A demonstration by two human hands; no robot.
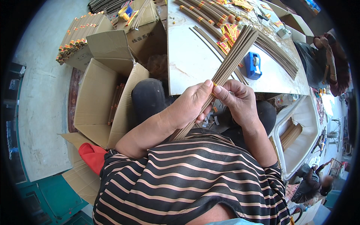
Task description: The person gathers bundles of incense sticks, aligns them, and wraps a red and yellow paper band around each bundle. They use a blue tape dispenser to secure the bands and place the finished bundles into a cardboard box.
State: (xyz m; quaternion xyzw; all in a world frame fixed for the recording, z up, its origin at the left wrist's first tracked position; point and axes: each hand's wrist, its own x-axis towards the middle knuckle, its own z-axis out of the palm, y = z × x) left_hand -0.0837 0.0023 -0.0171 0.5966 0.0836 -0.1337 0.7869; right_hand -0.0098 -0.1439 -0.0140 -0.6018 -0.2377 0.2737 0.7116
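A bundle of thin brown incense sticks (237, 52) slants across my lap, its far end over the table. My left hand (189, 103) is wrapped round its middle, thumb lying along the sticks. Closed on the same spot from the other side, my right hand (242, 101) presses its thumb against a small yellow-and-red paper band (215, 86) on the bundle. Its curled fingers partly hide the band. The bundle's near end rests against my striped shirt.
The white table (187, 71) carries a blue tape dispenser (253, 66), loose incense sticks (277, 56), banded bundles (202, 18) and red-and-yellow labels (230, 34). An open cardboard box (90, 105) stands left, a white tub (312, 123) right. People (315, 183) work at the far right.
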